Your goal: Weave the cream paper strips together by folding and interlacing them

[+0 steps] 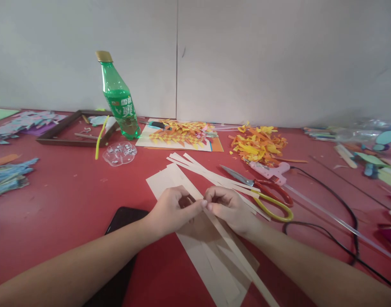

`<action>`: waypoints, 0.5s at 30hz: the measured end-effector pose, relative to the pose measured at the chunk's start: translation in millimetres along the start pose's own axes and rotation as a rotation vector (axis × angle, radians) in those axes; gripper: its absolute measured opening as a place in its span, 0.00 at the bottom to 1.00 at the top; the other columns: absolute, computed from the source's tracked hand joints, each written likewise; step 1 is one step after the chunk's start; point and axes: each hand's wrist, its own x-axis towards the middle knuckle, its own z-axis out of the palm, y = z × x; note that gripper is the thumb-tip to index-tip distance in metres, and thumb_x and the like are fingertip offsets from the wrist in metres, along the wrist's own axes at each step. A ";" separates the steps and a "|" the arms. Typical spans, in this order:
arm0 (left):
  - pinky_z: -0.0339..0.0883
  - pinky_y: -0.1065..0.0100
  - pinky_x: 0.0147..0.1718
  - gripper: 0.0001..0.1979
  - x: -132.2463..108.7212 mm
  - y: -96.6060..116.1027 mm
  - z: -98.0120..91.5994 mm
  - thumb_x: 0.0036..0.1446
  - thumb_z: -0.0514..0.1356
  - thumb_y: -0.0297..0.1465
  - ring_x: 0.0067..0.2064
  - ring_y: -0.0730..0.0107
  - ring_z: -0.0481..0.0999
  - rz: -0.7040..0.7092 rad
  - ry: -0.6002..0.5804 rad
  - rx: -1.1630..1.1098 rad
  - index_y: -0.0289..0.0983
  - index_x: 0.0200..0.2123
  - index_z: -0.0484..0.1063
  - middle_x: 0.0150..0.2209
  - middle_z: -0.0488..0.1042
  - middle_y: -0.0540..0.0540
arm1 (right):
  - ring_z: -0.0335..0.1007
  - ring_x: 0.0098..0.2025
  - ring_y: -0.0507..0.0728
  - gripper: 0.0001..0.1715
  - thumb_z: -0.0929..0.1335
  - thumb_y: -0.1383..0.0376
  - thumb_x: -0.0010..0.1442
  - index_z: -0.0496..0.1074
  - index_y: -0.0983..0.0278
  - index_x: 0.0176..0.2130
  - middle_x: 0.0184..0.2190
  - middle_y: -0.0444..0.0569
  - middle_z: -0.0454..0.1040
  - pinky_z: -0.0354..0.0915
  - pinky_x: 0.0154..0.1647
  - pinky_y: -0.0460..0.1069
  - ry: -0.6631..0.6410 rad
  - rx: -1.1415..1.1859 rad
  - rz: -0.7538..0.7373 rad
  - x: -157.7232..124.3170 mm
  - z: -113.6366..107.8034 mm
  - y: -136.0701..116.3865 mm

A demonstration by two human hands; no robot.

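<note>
My left hand (176, 208) and my right hand (229, 209) meet fingertip to fingertip over a long cream paper strip (229, 238). Both hands pinch the strip, which runs from beyond my fingers down toward the bottom edge. Beneath it lie wider cream paper sheets (195, 251). Several narrow cut strips (198, 168) fan out just past my hands. To the right of my right hand rest scissors (272, 207) with a red and a yellow handle. A black phone (128, 217) lies partly hidden under my left forearm.
A green bottle (120, 102) stands behind a clear dish (120, 153) and beside a brown frame (65, 143). Yellow and orange paper scraps (259, 143) are heaped at the back. A pink glue gun (272, 170) trails a black cord (349, 209) on the right. Blue strips (10, 175) lie left.
</note>
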 end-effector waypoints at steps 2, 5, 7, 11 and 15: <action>0.60 0.73 0.20 0.16 -0.5 0.5 0.7 0.54 0.61 0.42 0.22 0.72 0.71 0.015 -0.001 -0.009 0.34 0.26 0.69 0.20 0.72 0.48 | 0.55 0.24 0.49 0.07 0.69 0.65 0.49 0.67 0.64 0.23 0.20 0.40 0.63 0.53 0.25 0.45 -0.005 0.004 0.006 0.4 0.1 -0.1; 0.58 0.74 0.19 0.16 -0.9 0.9 1.9 0.55 0.60 0.41 0.21 0.73 0.70 0.056 0.033 0.039 0.35 0.24 0.67 0.18 0.71 0.49 | 0.55 0.24 0.50 0.06 0.68 0.65 0.48 0.67 0.64 0.23 0.20 0.40 0.63 0.53 0.25 0.46 -0.010 0.003 0.001 0.8 0.2 -1.1; 0.58 0.74 0.19 0.16 -0.8 0.6 2.4 0.55 0.60 0.41 0.20 0.74 0.69 0.077 0.065 0.021 0.35 0.24 0.65 0.17 0.69 0.51 | 0.55 0.24 0.50 0.05 0.68 0.66 0.47 0.66 0.64 0.23 0.20 0.40 0.63 0.54 0.25 0.46 -0.015 0.001 -0.008 1.0 -0.1 -1.6; 0.62 0.73 0.20 0.14 -0.3 -0.2 2.7 0.57 0.58 0.42 0.19 0.73 0.70 0.084 0.141 -0.075 0.36 0.29 0.63 0.17 0.68 0.53 | 0.57 0.24 0.50 0.04 0.67 0.67 0.46 0.65 0.64 0.22 0.20 0.41 0.63 0.54 0.26 0.45 -0.028 0.016 -0.019 1.2 -0.8 -1.1; 0.60 0.74 0.19 0.15 -0.5 0.3 2.7 0.57 0.59 0.41 0.19 0.75 0.69 0.105 0.209 -0.084 0.36 0.28 0.63 0.18 0.65 0.54 | 0.57 0.24 0.49 0.04 0.66 0.68 0.45 0.65 0.64 0.22 0.20 0.41 0.64 0.54 0.26 0.45 -0.020 0.021 -0.025 1.6 -1.0 -1.1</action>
